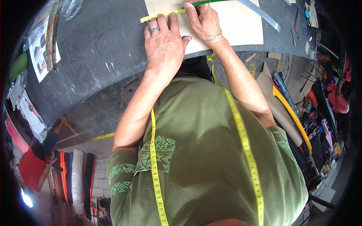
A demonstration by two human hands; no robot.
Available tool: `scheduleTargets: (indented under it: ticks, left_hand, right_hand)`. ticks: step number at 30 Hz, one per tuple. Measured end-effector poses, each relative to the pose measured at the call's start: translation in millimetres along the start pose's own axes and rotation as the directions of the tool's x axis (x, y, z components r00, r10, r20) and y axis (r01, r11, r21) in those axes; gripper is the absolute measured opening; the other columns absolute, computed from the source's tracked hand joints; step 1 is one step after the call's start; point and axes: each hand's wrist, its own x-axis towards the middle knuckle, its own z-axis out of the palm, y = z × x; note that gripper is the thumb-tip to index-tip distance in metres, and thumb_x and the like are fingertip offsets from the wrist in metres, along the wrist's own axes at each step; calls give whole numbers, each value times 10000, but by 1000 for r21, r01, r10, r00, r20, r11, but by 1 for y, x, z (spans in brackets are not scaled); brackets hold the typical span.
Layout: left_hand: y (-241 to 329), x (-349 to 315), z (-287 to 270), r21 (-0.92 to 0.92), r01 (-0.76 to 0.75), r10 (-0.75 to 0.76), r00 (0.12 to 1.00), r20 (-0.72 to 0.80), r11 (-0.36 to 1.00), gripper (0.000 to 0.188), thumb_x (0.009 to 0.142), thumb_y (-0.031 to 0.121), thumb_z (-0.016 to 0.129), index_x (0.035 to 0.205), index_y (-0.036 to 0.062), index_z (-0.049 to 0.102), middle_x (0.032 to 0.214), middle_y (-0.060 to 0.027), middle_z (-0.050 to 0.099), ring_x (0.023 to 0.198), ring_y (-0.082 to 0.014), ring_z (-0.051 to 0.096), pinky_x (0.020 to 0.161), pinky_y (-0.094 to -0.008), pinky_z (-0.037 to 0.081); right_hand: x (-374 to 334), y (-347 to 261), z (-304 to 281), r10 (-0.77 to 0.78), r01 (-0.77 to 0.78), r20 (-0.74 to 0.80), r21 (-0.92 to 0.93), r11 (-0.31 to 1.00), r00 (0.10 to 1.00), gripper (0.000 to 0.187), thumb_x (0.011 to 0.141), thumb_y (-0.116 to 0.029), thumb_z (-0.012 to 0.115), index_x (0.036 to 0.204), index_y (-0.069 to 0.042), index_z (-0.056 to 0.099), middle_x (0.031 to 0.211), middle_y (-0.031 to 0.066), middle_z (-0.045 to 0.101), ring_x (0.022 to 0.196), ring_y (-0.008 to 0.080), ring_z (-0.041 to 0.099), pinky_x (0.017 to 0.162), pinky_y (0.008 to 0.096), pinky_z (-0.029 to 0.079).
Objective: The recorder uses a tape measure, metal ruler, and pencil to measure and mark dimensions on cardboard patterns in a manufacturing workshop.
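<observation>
At the top of the head view, a sheet of beige paper (241,32) lies on the dark table. My left hand (163,47), with a ring on one finger, rests flat with its fingertips on a yellow tape measure (148,18) along the paper's left part. The thumb is spread to the side. Just right of it, my right hand (205,24), wearing a bracelet, is closed round a slim green pencil (217,1). The pencil's tip is beside the tape. More yellow tape hangs down both sides of my green shirt (200,135).
A curved ruler (262,16) lies across the paper's right side. Printed sheets (40,64) lie at the table's (102,49) left. Fabric rolls (77,177) stand lower left, near a person in red (33,169). More rolls (281,109) and another person (338,97) are at right.
</observation>
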Motion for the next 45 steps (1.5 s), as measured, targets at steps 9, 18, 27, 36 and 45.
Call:
scheduleTargets:
  ticks: [9, 18, 27, 36, 45]
  left_hand:
    - [-2, 1, -1, 3, -1, 1, 1000, -1, 1000, 787, 856, 432, 785, 1426, -33, 505, 1344, -247, 504, 1240, -372, 507, 1080, -498, 414]
    - [-4, 0, 2, -13, -37, 37, 999, -28, 999, 785, 853, 438, 784, 1421, -29, 510, 1402, -215, 488, 1243, -366, 504, 1076, -495, 411]
    - [-1, -12, -5, 45, -139, 136, 989, 61, 989, 727, 916, 456, 714, 1434, -11, 508, 1509, -197, 495, 1305, -398, 519, 1087, -532, 415]
    - [73, -63, 1, -533, -319, 431, 897, 98, 784, 418, 917, 325, 734, 1269, 102, 701, 1447, -107, 590, 1424, -334, 465, 1199, -512, 348]
    - [-20, -56, 9, -88, 74, -85, 987, -134, 993, 575, 972, 319, 672, 1426, -11, 543, 1507, -189, 514, 1432, -404, 432, 1172, -552, 349]
  right_hand:
    - [1, -1, 2, -41, 41, -10, -19, 999, 999, 134, 1010, -131, 605, 1062, -18, 556, 872, 218, 656, 784, 445, 655, 686, 470, 525]
    - [4, -5, -1, -106, 102, -36, -85, 991, 994, 162, 981, -139, 657, 912, -14, 580, 769, 195, 605, 673, 408, 614, 614, 445, 496]
    - [15, 33, -105, -208, 84, -320, -361, 929, 924, 348, 1072, -285, 537, 1235, -2, 656, 1045, 160, 735, 965, 275, 720, 882, 356, 542]
    - [-63, 84, -215, 228, -201, -71, -760, 619, 971, 569, 987, -569, 576, 1397, -173, 581, 1371, 128, 641, 1336, 363, 543, 1147, 642, 303]
    - [-80, 73, -229, 107, -78, 8, -626, 776, 994, 461, 966, -406, 684, 1312, -105, 640, 1276, 171, 676, 1219, 391, 591, 1077, 495, 430]
